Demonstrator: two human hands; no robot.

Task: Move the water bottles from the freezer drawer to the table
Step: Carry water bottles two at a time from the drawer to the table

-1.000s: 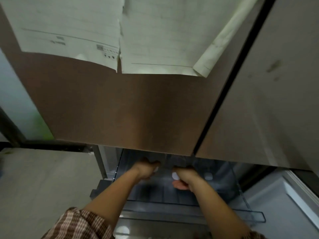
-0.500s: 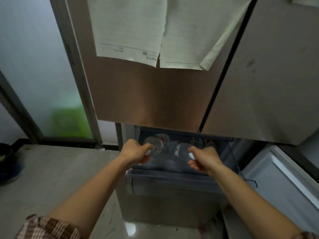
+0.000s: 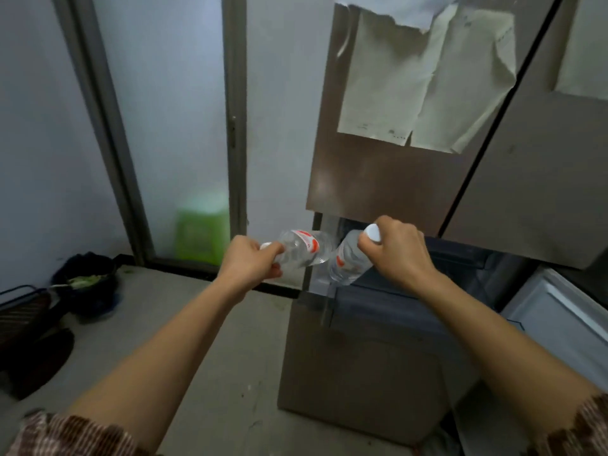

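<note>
Left hand [image 3: 251, 262] clamps its water bottle [image 3: 304, 250] at the neck, body level, base pointing right. Right hand [image 3: 398, 255] grips the other bottle [image 3: 345, 263] under the cap, base slanting down-left over the freezer drawer [image 3: 362, 357]. No worktop in view yet.

Head camera looks down, seemingly near freezer drawer [image 3: 362, 357].

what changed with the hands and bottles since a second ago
Both hands rose out of the freezer drawer, each gripping a bottle at its cap end: the left hand holds the left bottle, the right hand the right bottle. The drawer stays open and the papers stay on the fridge door.
</note>
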